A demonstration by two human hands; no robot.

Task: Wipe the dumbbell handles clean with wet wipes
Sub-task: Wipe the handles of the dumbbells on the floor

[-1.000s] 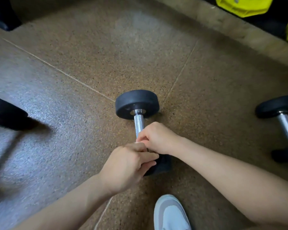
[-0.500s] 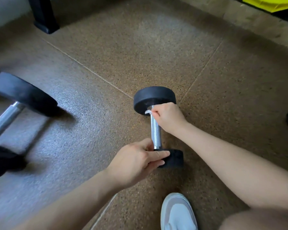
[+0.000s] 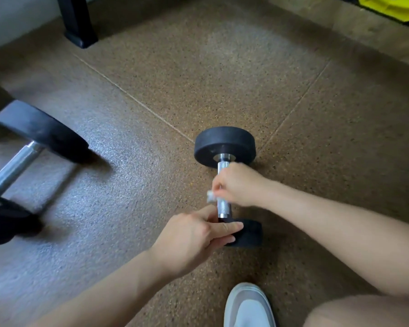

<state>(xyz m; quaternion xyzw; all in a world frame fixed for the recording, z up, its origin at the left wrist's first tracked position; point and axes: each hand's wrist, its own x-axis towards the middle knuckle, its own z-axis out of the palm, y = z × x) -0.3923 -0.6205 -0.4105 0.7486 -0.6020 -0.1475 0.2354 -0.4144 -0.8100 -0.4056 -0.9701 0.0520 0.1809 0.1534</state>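
At frame centre, the dumbbell handle [image 3: 223,205] is clasped through a wipe [image 3: 210,196] by the right hand [image 3: 240,185]; just below, its near end is gripped by the left hand [image 3: 193,240].

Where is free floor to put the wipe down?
Bare floor lies between the small dumbbell and the larger dumbbell at left, and beyond them toward the black post. It is crowded near the left hand, the right hand and the shoe.

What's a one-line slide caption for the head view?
Right hand grips a wet wipe around the dumbbell handle while the left hand holds its near end, on a speckled floor.
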